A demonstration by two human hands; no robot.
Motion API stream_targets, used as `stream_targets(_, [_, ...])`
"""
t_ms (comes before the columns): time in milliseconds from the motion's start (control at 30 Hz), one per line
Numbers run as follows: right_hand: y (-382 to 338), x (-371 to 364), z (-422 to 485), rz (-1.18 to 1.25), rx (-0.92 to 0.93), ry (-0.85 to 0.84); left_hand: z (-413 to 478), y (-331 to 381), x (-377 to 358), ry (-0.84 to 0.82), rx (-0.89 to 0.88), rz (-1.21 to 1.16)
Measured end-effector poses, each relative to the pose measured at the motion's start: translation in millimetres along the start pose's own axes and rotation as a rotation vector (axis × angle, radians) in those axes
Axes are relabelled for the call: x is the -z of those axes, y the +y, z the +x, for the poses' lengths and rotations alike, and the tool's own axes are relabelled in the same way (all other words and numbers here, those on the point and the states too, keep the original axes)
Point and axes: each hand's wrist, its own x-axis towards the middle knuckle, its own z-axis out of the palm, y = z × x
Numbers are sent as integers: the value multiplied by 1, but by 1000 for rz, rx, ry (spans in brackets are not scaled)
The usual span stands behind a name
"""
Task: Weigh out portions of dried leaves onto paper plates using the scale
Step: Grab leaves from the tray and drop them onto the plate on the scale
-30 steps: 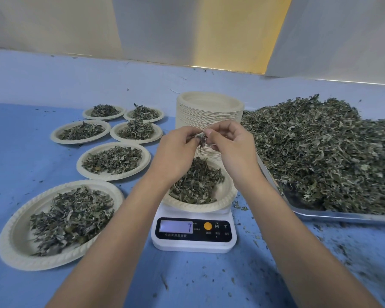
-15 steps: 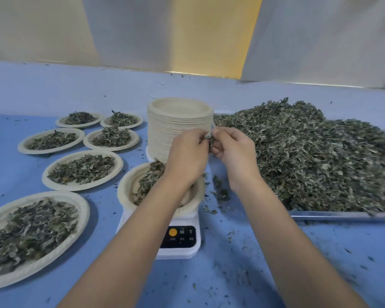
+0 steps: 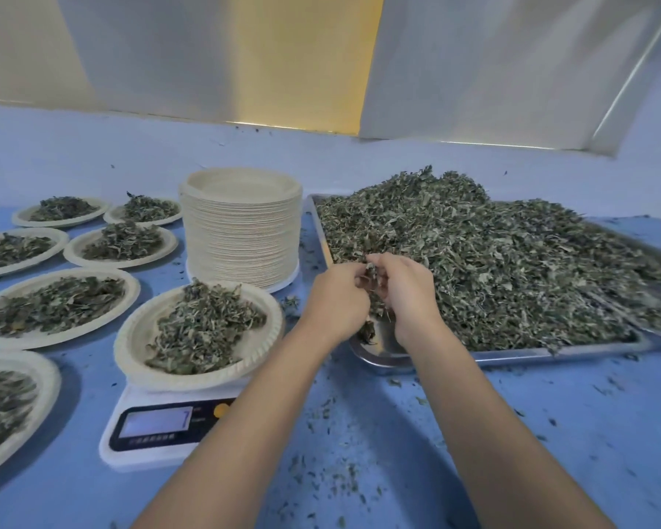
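Spreading across the blue surface, crumbs show the main risk: brittle flakes could drop between tray and scale, spoiling the weight. The shallow steel tray holds a loose, crinkled heap of dried leaves. A ribbed stack of plates stands behind the filled plate resting on the white scale. Left hand and right hand meet over the tray's near corner, fingers curled around a small pinch of leaves.
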Motion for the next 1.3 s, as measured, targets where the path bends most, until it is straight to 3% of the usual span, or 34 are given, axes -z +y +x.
stream_targets(133, [4,2,1,-115,-31,77,0,-2,-1,3,16,-43])
stream_targets(267, [9,-1,2,-176,91,119,-1,-3,4,23,47,-66])
stream_targets(633, [6,-34,-15,6,137,10,-13,-9,33,100,7,-194])
stream_targets(1067, [10,-96,-40,1,201,-169,-32,-47,116,418,0,-348])
stream_targets(1300, [28,-98,-40,-161,185,-238,-47,-85,156,564,162,-399])
